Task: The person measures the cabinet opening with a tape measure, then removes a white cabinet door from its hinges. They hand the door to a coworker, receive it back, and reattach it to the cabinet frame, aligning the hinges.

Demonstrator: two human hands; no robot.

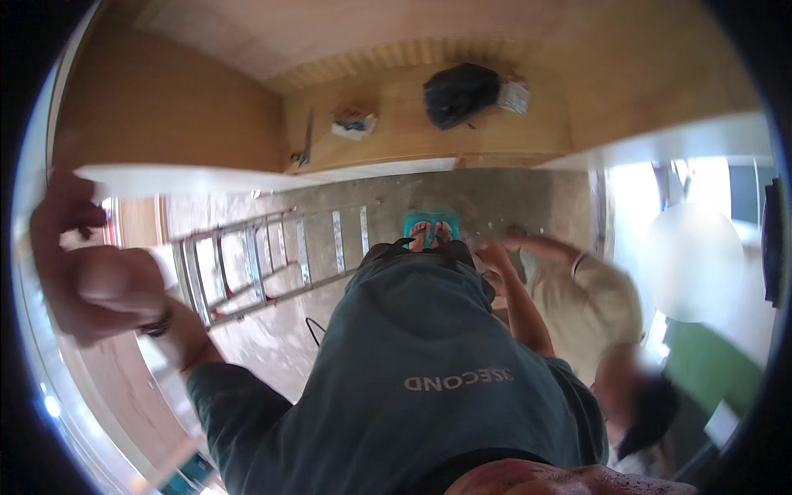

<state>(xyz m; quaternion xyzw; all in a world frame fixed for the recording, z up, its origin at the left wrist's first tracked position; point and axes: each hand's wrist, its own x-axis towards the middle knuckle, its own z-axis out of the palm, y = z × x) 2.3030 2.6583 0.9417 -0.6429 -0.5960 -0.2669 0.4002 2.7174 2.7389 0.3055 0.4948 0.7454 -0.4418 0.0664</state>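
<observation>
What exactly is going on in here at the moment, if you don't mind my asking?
The person wearing the camera stands raised above the floor, looking straight down past a dark green shirt to sandalled feet on a teal step. Their left hand is up against a pale board at the left. Their right hand is out of view. A second person stands close beside them. An aluminium ladder lies on the concrete floor.

One ladder (272, 264) lies on the floor. Beyond the ladder's far end runs one wooden shelf (412, 140), bearing one black bag (460, 94), one small box (355, 122) and one long thin tool (305, 140). Right of the ladder stand two feet (431, 233) on one teal stool (417, 218). Further right of it crouches one other person (586, 305). Left of the ladder, one raised hand (82, 272) shows; a second hand cannot be made out.
</observation>
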